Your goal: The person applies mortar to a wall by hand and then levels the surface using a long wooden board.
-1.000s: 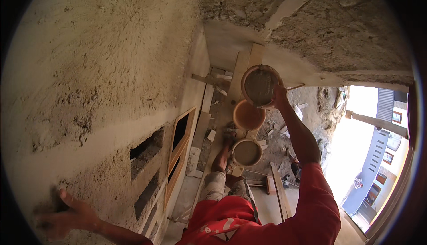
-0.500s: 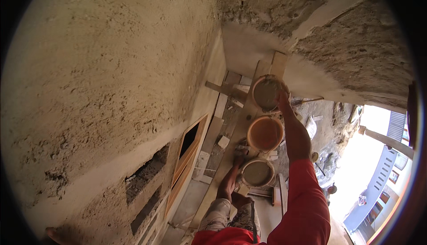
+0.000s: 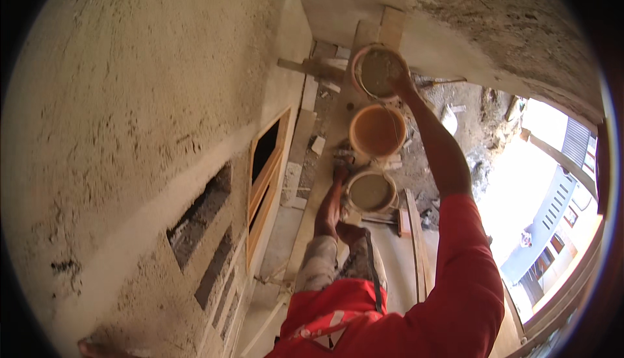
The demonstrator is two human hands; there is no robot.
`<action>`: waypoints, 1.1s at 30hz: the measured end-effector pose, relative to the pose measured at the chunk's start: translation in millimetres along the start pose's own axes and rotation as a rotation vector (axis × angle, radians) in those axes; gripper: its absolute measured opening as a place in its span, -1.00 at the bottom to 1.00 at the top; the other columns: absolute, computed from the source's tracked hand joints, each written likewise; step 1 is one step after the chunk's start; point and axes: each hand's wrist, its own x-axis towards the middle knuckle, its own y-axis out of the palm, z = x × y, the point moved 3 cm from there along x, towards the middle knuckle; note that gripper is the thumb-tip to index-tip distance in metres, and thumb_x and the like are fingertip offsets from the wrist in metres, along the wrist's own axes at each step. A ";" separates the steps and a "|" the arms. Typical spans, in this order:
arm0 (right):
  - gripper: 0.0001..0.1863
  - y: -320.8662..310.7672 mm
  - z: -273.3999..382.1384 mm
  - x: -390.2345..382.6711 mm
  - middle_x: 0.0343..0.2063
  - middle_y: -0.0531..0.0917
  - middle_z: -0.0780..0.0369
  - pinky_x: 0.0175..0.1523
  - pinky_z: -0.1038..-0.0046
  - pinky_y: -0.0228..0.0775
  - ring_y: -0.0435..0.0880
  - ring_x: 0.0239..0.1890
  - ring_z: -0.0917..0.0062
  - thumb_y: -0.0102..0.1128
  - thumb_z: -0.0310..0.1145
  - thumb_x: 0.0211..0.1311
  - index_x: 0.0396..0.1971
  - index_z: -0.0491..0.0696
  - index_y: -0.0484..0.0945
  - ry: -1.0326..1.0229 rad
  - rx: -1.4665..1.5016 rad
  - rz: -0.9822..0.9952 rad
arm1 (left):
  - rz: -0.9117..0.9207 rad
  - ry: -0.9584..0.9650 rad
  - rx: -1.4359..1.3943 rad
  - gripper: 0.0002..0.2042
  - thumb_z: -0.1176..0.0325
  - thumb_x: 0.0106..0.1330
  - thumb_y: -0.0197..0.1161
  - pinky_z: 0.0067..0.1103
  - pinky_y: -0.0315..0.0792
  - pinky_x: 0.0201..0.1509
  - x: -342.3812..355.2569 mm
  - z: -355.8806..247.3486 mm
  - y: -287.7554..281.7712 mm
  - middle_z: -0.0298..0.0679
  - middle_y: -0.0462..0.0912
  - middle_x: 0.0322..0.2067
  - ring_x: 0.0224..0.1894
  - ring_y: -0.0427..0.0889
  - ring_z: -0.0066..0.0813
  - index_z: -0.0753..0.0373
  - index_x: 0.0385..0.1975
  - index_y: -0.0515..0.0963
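Note:
My right hand [image 3: 402, 85] reaches out at full stretch to the right rim of the farthest bucket [image 3: 355, 72], which holds wet grey mortar [image 3: 378, 72]. Its fingers blend with the rim and mortar, so their grip is unclear. Nearer stands an orange bucket [image 3: 377, 130] with little in it. Closest is a third bucket [image 3: 394, 197] of grey mixture, beside my lower leg [image 3: 328, 210]. At the lower left edge, part of my left hand [image 3: 101, 350] shows against the plastered wall [image 3: 130, 117]; its fingers cannot be made out.
The buckets stand along a wooden plank [image 3: 327, 156]. A wooden-framed opening [image 3: 268, 182] and rectangular recesses [image 3: 201, 215] break the left wall. Broken blocks [image 3: 318, 144] and rubble lie below. A long board [image 3: 416, 244] leans at the right, near a bright open side with a building beyond.
The view has shifted, so the buckets and plank sit higher in the picture and more of my red shirt shows. My right hand stays at the far bucket's rim.

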 end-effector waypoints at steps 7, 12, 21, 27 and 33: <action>-0.56 -57.1 -52.9 -173.4 -0.46 0.63 0.01 -0.24 0.26 0.45 0.63 -0.38 0.25 0.10 -0.30 0.06 -0.03 -0.17 0.49 -0.071 0.017 0.288 | -0.198 0.140 -0.028 0.15 -0.57 -0.03 -0.11 0.26 -0.21 0.19 -0.1 14.2 6.2 0.63 -0.10 0.13 0.21 -0.09 0.61 0.46 0.29 -0.02; -0.58 -107.4 -280.1 -396.3 -0.47 0.57 0.21 -0.52 0.47 0.36 0.53 -0.55 0.53 0.21 -0.32 0.12 0.00 -0.10 0.44 0.273 0.112 0.214 | -0.066 -0.091 -0.422 0.17 -0.60 -0.10 -0.07 0.35 -0.38 0.17 7.9 -14.8 15.2 0.61 -0.34 0.22 0.25 -0.37 0.69 0.20 0.39 -0.15; -0.58 -123.6 -195.3 -647.4 -0.39 0.56 0.25 -0.56 0.47 0.35 0.61 -0.51 0.44 0.11 -0.22 0.12 0.02 0.07 0.41 0.886 0.471 0.442 | -0.037 0.074 -0.424 -0.06 -0.52 0.07 -0.17 0.42 -0.38 0.07 -5.5 48.5 14.3 0.31 -0.40 0.31 0.27 -0.52 0.59 0.01 0.37 0.01; -0.48 -127.1 -138.6 -653.6 -0.26 0.60 0.23 -0.37 0.39 0.41 0.66 -0.35 0.42 0.09 -0.20 0.17 0.16 0.08 0.31 0.768 0.553 0.359 | -0.021 -0.046 -0.488 -0.18 -0.04 0.09 0.23 0.19 -0.38 0.29 -0.4 39.6 -19.5 0.10 -0.25 0.38 0.35 -0.33 0.43 0.08 0.35 0.07; -0.51 -127.4 -55.5 -648.9 -0.24 0.60 0.20 -0.43 0.49 0.40 0.64 -0.42 0.48 0.10 -0.27 0.19 0.13 -0.01 0.32 0.606 0.647 0.332 | 0.053 -0.041 -0.561 -0.21 -0.01 0.08 0.24 0.19 -0.34 0.30 1.1 59.4 -10.0 0.10 -0.13 0.37 0.35 -0.27 0.43 0.10 0.33 0.14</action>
